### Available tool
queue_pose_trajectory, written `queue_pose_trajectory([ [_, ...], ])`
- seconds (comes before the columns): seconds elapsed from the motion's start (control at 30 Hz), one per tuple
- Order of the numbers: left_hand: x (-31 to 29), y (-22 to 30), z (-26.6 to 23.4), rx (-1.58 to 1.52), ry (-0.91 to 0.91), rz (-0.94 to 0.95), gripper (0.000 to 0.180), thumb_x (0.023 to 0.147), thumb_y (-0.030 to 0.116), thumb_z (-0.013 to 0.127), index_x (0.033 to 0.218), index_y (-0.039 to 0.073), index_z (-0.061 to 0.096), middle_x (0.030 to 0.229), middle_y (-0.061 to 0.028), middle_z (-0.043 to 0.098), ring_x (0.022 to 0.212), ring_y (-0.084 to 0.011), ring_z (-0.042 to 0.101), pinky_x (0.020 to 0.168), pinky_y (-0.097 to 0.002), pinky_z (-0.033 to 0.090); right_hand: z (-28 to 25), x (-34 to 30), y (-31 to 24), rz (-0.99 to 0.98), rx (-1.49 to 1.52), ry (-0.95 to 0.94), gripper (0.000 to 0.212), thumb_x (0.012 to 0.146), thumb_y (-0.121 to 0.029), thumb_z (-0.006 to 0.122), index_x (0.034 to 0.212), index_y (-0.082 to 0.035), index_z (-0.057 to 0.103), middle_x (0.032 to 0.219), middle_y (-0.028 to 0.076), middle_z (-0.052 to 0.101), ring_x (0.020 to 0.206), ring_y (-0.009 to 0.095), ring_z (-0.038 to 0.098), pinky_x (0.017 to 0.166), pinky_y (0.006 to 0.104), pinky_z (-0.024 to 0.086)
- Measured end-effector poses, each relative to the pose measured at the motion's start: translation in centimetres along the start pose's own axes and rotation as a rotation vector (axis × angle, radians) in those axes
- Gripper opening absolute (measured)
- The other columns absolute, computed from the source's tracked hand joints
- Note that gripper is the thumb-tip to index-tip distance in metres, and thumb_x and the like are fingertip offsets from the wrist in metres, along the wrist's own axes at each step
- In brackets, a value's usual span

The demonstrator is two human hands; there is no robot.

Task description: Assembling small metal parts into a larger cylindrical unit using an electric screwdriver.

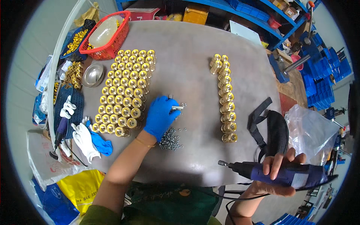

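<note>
My left hand (160,117), in a blue rubber glove, is closed with a short silver metal rod (177,107) sticking out from its fingertips. It hovers over or rests on the grey table, beside a pile of small silver nuts (170,140); a few loose ones lie near the fingers. My bare right hand (279,168) is wrapped round a dark purple electric screwdriver (243,170), whose metal tip points left above the table's front edge. Left of my gloved hand stand rows of brass fittings (123,86), open ends up. A narrower column of brass fittings (227,99) stands to the right.
At the far left are a red basket (108,41), a metal bowl (93,75) and white gloves (84,140). A second corded tool (60,133) hangs beside the table. A black strap (277,131) lies at the right edge. Blue shelving (247,15) stands behind.
</note>
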State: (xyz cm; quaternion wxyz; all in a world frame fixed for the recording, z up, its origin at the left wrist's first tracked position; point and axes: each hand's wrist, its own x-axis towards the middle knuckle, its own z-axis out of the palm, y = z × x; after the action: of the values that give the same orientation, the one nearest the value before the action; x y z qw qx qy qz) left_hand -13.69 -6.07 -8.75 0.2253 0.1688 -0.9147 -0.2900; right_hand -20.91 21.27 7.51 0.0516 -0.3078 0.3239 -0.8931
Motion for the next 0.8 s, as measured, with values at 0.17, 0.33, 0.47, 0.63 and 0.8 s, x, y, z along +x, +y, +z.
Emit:
queue_pose_trajectory([
  [0.17, -1.0, 0.3, -0.8, -0.046, 0.062, -0.032, 0.011, 0.073, 0.013, 0.063, 0.082, 0.008, 0.062, 0.081, -0.0111, 0.059, 0.076, -0.029, 0.055, 0.068, -0.0375, 0.044, -1.2, 0.0, -0.1, -0.18, -0.241, -0.086, 0.059, 0.061, -0.036, 0.073, 0.097, -0.007, 0.035, 0.096, 0.008, 0.048, 0.041, 0.01, 0.052, 0.037, 0.0185, 0.038],
  [0.33, 1.3, 0.8, 0.3, -0.082, 0.102, -0.037, 0.014, 0.073, 0.015, 0.063, 0.085, 0.009, 0.064, 0.078, -0.0122, 0.057, 0.071, -0.0287, 0.056, 0.064, -0.0368, 0.045, -0.3, 0.3, 0.4, -0.173, -0.238, -0.067, 0.055, 0.064, -0.035, 0.07, 0.096, -0.008, 0.034, 0.094, 0.01, 0.05, 0.04, 0.011, 0.052, 0.031, 0.0145, 0.034],
  [0.47, 2.0, 0.5, 1.0, -0.02, 0.058, -0.07, 0.012, 0.074, 0.017, 0.063, 0.083, 0.009, 0.065, 0.078, -0.0116, 0.057, 0.069, -0.028, 0.056, 0.063, -0.0364, 0.045, -2.4, -0.7, -0.2, -0.131, -0.196, -0.085, 0.056, 0.063, -0.033, 0.069, 0.097, -0.008, 0.033, 0.097, 0.011, 0.05, 0.041, 0.012, 0.052, 0.033, 0.0157, 0.036],
  [0.63, 1.8, -0.3, 0.9, 0.049, 0.006, 0.103, 0.011, 0.075, 0.018, 0.062, 0.083, 0.012, 0.066, 0.081, -0.0111, 0.059, 0.07, -0.028, 0.055, 0.064, -0.0345, 0.044, -0.1, -0.8, 0.2, 0.012, -0.078, 0.044, 0.059, 0.057, -0.022, 0.079, 0.096, -0.01, 0.036, 0.1, 0.011, 0.054, 0.047, 0.021, 0.054, 0.037, 0.0235, 0.045],
  [0.8, 0.1, 3.8, -1.3, -0.465, -0.155, -0.143, 0.01, 0.081, 0.016, 0.058, 0.083, 0.008, 0.064, 0.083, -0.0045, 0.06, 0.071, -0.0195, 0.054, 0.066, -0.0327, 0.044, -1.0, 0.1, 1.7, -0.076, 0.039, 0.019, 0.056, 0.077, -0.034, 0.063, 0.115, 0.0, 0.037, 0.108, 0.017, 0.052, 0.058, 0.012, 0.046, 0.051, 0.0214, 0.037],
])
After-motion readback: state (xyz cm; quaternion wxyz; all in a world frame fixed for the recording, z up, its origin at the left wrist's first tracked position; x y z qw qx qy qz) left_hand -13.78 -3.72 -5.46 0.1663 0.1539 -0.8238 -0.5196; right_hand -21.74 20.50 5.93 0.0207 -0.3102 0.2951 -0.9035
